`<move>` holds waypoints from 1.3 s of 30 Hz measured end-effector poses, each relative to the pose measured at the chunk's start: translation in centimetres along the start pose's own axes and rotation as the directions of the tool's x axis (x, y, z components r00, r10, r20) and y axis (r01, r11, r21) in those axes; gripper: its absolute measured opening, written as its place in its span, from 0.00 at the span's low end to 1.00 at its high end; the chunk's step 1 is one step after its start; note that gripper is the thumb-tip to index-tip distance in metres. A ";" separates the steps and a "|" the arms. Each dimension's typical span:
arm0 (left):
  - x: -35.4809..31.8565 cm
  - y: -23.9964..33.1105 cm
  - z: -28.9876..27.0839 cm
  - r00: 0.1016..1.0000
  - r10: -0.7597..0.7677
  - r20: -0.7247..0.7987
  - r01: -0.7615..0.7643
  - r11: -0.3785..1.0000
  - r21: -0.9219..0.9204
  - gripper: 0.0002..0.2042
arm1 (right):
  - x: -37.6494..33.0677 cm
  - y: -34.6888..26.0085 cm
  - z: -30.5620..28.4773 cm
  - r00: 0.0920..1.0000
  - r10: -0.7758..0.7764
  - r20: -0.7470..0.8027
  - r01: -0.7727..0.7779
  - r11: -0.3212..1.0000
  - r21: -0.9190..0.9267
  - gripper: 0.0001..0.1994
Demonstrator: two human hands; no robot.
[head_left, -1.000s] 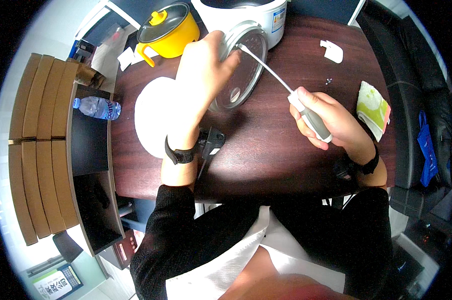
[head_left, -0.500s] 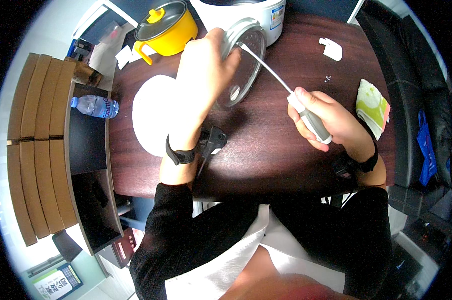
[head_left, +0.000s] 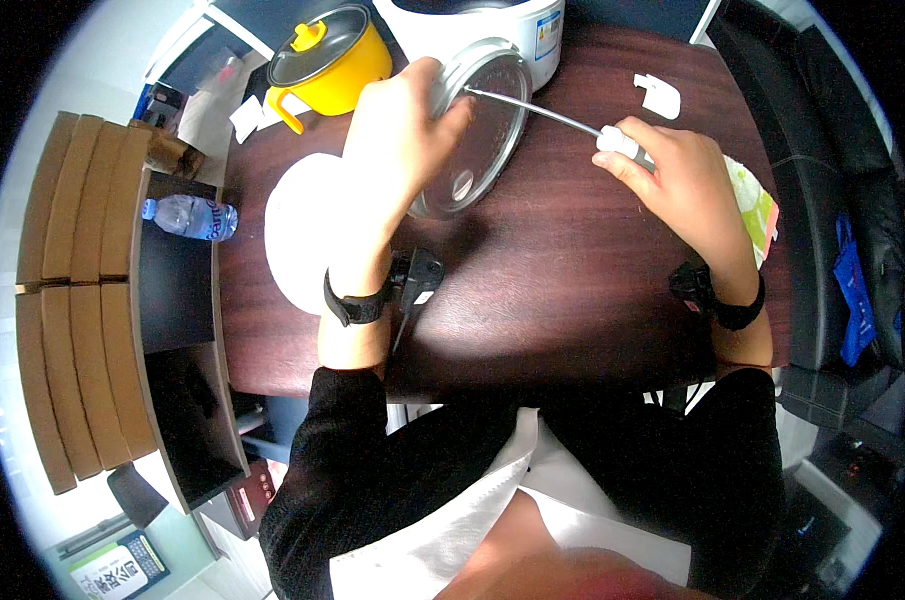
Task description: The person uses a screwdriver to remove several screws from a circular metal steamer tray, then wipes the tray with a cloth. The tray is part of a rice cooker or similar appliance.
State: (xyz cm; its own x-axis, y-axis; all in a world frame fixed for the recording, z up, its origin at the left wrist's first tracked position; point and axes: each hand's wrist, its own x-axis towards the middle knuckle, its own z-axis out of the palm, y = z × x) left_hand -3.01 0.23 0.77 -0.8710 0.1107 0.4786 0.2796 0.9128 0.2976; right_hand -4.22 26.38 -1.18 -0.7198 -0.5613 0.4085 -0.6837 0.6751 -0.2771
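Overhead, one person sits at a dark brown tabletop point(head_left: 573, 290) with two bare hands at work. One left hand point(head_left: 398, 150) lies over the rim of one round metal lid point(head_left: 473, 130), its grip closed on the lid's left edge, fingers curled over the top rim; the lid stands tilted on the tabletop, just in front of one white rice cooker point(head_left: 473, 25) at the far edge. One right hand point(head_left: 678, 185) holds one long tool point(head_left: 573, 122) with a thin metal shaft and a pale handle, its grip pinching the handle between thumb and fingers; the shaft reaches leftward and its tip meets the upper part of the lid, close to the left fingertips. Each wrist carries one black band, two in all. One white round plate point(head_left: 298, 235) lies flat to the left of the left forearm, partly covered by it. One yellow pot point(head_left: 333, 60) with a dark glass lid stands at the far left, beside the rice cooker. One small white plastic piece point(head_left: 661, 95) lies at the far right of the tabletop, apart from the hands. One green and white packet point(head_left: 758, 205) lies just behind the right hand, partly hidden. One small black device point(head_left: 418, 275) rests beside the left wrist. One clear water bottle point(head_left: 188, 215) lies on its side on a low dark shelf to the left
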 end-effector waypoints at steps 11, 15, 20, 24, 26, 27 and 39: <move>-0.1 0.1 0.1 0.997 0.032 -0.074 -0.036 0.998 -0.054 0.13 | -1.2 -2.8 0.5 0.714 0.134 0.687 -0.683 0.344 0.644 0.21; -0.1 0.0 0.1 0.997 0.034 -0.065 -0.037 0.997 -0.061 0.13 | -1.4 -3.0 0.5 0.716 0.147 0.682 -0.692 0.282 0.665 0.21; -0.1 0.4 -0.1 0.999 -0.004 -0.050 0.002 0.998 -0.059 0.14 | -1.3 -3.1 0.5 0.719 0.152 0.678 -0.692 0.245 0.679 0.22; -0.2 0.4 -0.1 0.998 0.013 -0.065 -0.016 0.999 -0.050 0.14 | -1.4 -3.0 0.6 0.734 0.133 0.665 -0.677 0.208 0.706 0.22; -0.2 0.4 -0.1 0.998 0.013 -0.060 -0.015 0.999 -0.044 0.14 | -1.5 -2.9 0.6 0.728 0.134 0.672 -0.685 0.185 0.705 0.22; -0.2 0.4 -0.1 0.998 0.011 -0.060 -0.013 0.999 -0.046 0.14 | -1.5 -2.9 0.6 0.725 0.136 0.675 -0.689 0.173 0.704 0.22; -0.1 0.8 -0.3 0.999 -0.024 -0.022 0.022 0.998 -0.061 0.14 | -1.4 -3.0 0.6 0.725 0.106 0.680 -0.688 0.160 0.708 0.23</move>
State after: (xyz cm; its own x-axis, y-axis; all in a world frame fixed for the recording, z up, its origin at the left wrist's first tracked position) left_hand -2.55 0.79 1.22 -0.8681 0.0801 0.4898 0.2840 0.8895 0.3579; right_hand -1.20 24.88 -1.41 -0.6762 -0.6613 -0.3247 0.3004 0.1550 -0.9411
